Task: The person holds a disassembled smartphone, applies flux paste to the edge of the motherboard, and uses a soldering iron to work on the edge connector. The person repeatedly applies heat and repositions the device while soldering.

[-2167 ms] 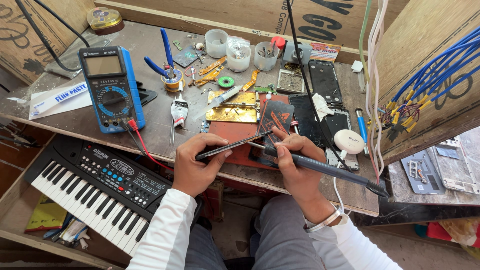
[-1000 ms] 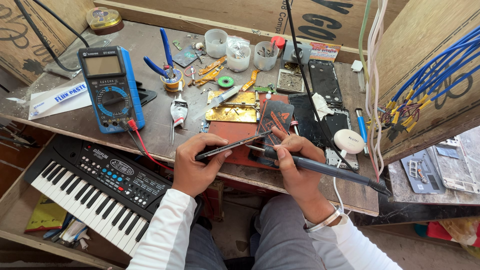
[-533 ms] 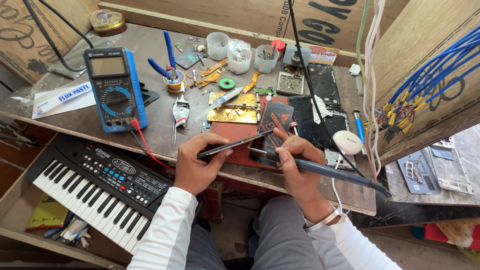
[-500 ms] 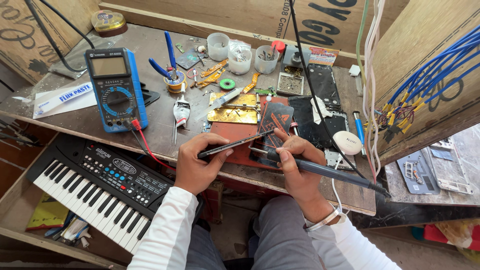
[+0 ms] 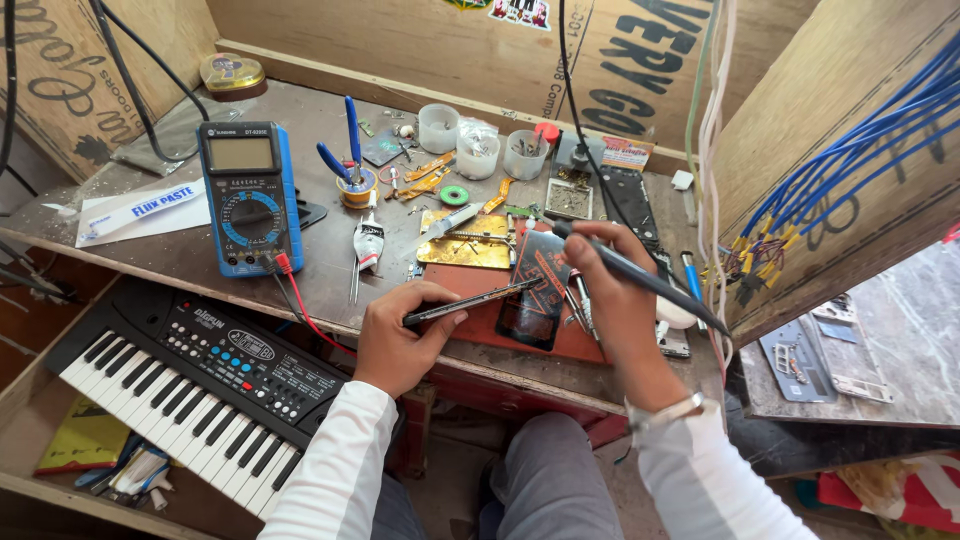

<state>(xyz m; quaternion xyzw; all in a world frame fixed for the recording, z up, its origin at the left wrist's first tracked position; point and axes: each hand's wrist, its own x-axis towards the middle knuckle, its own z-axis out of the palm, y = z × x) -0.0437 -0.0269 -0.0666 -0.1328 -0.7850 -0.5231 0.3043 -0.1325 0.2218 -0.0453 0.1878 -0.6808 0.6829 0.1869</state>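
Two hands busy: left hand [image 5: 395, 340] gripping tweezers [image 5: 470, 301] toward phone [image 5: 535, 290] lying open on table [image 5: 180, 255]; right hand [image 5: 610, 275] gripping soldering iron [image 5: 640, 278] above it. Repairing apparently midway, phone lying unassembled.

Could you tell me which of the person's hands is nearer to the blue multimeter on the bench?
Left. The left hand lies just right of the multimeter; the right hand is farther right.

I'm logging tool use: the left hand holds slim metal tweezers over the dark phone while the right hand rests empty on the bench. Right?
Not quite. The head view shows the right hand gripping a dark pen-shaped soldering iron. The left hand does hold slim metal tweezers toward the dark phone.
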